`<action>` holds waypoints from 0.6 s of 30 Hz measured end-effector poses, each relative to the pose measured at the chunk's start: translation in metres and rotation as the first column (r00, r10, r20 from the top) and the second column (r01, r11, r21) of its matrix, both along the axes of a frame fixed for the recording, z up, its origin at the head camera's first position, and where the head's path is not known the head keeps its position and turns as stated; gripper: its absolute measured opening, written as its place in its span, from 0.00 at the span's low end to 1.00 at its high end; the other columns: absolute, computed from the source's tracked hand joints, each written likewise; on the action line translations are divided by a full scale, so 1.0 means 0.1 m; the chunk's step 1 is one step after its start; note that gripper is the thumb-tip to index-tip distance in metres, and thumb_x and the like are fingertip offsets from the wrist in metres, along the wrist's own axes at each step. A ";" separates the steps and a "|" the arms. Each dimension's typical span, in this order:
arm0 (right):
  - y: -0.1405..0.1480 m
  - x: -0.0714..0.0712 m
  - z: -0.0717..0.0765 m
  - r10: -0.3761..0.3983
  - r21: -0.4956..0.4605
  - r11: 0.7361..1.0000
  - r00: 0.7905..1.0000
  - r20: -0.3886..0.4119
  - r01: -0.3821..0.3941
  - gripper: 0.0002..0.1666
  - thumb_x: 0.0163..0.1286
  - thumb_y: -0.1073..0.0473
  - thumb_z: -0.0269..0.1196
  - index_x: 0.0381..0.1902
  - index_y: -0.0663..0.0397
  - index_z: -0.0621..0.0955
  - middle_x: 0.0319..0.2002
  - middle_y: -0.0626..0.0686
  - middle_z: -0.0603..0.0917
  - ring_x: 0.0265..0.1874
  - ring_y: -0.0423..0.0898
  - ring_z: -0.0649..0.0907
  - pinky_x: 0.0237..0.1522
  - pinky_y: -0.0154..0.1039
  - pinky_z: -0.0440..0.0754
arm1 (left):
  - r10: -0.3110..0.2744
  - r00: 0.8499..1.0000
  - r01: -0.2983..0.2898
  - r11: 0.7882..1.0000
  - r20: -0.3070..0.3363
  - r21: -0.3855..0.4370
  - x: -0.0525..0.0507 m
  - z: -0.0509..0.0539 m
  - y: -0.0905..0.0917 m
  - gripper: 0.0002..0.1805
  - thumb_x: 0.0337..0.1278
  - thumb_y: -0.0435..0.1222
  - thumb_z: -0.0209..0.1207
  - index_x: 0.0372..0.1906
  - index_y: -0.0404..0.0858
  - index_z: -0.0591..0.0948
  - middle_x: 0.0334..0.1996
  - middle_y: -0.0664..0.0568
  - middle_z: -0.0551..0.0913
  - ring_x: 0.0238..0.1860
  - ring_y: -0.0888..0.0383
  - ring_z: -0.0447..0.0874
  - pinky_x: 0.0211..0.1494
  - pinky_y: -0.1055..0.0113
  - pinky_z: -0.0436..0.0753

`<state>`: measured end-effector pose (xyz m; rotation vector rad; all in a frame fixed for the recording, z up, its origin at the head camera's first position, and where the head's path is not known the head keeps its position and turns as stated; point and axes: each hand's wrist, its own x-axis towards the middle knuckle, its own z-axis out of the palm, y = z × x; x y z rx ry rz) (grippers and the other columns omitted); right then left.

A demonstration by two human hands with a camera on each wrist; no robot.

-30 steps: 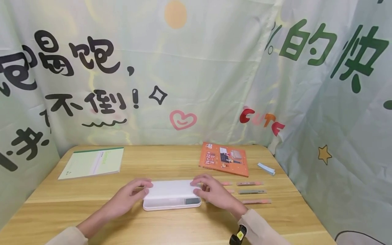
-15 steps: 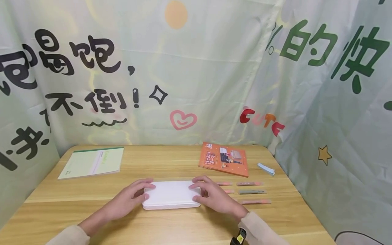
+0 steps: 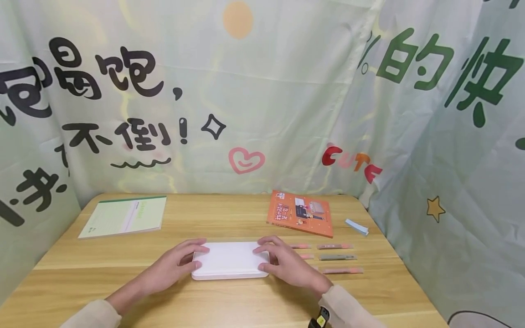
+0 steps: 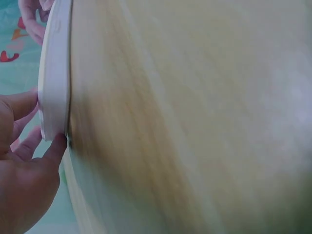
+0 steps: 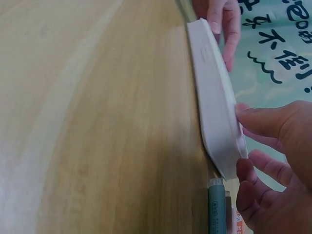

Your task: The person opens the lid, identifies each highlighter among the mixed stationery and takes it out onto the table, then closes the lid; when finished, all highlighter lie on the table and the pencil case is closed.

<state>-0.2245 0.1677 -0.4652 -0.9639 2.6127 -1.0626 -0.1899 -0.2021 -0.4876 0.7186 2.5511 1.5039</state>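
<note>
A white pencil case [image 3: 231, 260] lies flat on the wooden table with its lid down. My left hand [image 3: 174, 265] holds its left end, thumb at the near corner and fingers on the lid. At the opposite end my right hand [image 3: 290, 264] grips the case likewise, the index finger resting on top. In the left wrist view the case [image 4: 56, 73] shows its front side, with the left thumb against its lower corner. From the right wrist, the case [image 5: 212, 92] appears between both hands. What is inside is hidden.
Several pens [image 3: 338, 257] lie in rows right of the case, some partly behind the right hand. An orange book [image 3: 301, 214], a small light-blue strip [image 3: 357, 226] and a pale green notebook [image 3: 123, 217] lie farther back. Printed curtains [image 3: 262, 100] enclose the table [image 3: 213, 305].
The pencil case's lid, partly raised a second ago, has come down and covers the tray. Both hands have shifted slightly with it, then stayed put over the last half second.
</note>
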 end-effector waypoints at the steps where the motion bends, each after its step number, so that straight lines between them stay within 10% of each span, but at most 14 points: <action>1: 0.00 0.00 0.00 -0.002 0.004 1.000 1.000 -0.003 0.002 0.20 0.79 0.55 0.70 0.65 0.51 0.86 0.76 0.55 0.75 0.40 0.37 0.77 0.45 0.31 0.77 | -0.001 1.000 0.001 1.000 -0.001 0.000 0.00 0.00 0.00 0.20 0.81 0.40 0.62 0.67 0.37 0.83 0.80 0.33 0.68 0.80 0.28 0.66 0.76 0.45 0.73; 11: 0.06 -0.01 0.00 -0.019 -0.063 0.998 1.000 0.012 0.020 0.20 0.81 0.56 0.67 0.66 0.53 0.85 0.74 0.59 0.77 0.41 0.37 0.78 0.44 0.31 0.80 | 0.001 1.000 -0.001 0.999 -0.005 -0.034 0.00 0.01 -0.02 0.20 0.83 0.42 0.60 0.70 0.40 0.82 0.82 0.33 0.67 0.80 0.28 0.66 0.76 0.43 0.74; 18: 0.39 -0.11 0.23 -0.171 -0.118 0.979 0.985 -0.017 0.168 0.17 0.83 0.55 0.64 0.64 0.51 0.86 0.55 0.56 0.89 0.42 0.42 0.83 0.43 0.35 0.84 | 0.105 0.992 -0.110 0.992 -0.065 -0.067 -0.08 0.21 -0.20 0.22 0.85 0.42 0.57 0.73 0.37 0.79 0.82 0.33 0.65 0.75 0.26 0.72 0.74 0.34 0.76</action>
